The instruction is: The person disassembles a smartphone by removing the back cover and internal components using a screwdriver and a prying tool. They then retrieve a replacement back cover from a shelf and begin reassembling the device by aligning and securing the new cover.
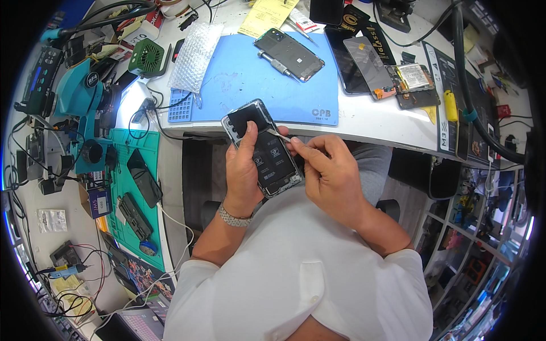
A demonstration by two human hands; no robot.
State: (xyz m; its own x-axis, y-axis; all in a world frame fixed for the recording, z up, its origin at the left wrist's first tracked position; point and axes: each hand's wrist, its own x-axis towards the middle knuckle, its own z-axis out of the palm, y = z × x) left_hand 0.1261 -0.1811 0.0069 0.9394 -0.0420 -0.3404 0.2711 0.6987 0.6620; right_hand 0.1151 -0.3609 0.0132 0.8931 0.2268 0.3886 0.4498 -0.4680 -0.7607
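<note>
My left hand (pixel 243 170) holds an opened smartphone (pixel 272 156) with its back off, black internals facing up, thumb pressed on its upper part. My right hand (pixel 330 170) pinches thin metal tweezers (pixel 280 135) whose tip touches the phone's upper right side. Both hands are held above my lap, just in front of the white bench edge (pixel 375 133). A metal watch band sits on my left wrist.
A blue work mat (pixel 239 85) on the bench carries a second opened phone (pixel 289 54) and a screwdriver (pixel 274 62). Bubble wrap (pixel 196 57) lies at its left. Screens and a phone board (pixel 398 79) lie right. A green mat (pixel 133 187) with tools covers the left side table.
</note>
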